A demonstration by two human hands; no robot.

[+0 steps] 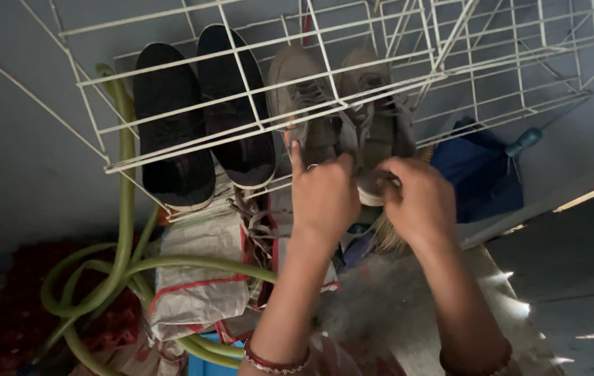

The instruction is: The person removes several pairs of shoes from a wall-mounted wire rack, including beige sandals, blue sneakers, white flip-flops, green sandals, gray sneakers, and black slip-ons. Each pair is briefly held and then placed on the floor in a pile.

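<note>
At the far left, a pale green rubber hose [124, 209] curls down beside a white wire shoe rack [171, 150]. On the rack's shelf a pair of black slip-on fabric shoes with white soles [203, 115] lies with toes pointing away from the person and heels at the front rail. Below them sits a crumpled white woven sack with red edging [199, 271].

Next along the same shelf lies a pair of grey-brown lace-up sneakers [338, 104], long axis running front to back, heels toward the person. The left hand [323, 195] is just below the heel of the nearer sneaker, fingers curled against it and the forefinger pointing up along the shoe. The right hand [419, 198] is closed on the heel end of the other sneaker, at its pale sole. Both hands sit directly in front of the heels, so the shoes lie straight ahead and slightly up from them.

To the right, behind the rack, is a blue cloth bag [478, 170].
</note>
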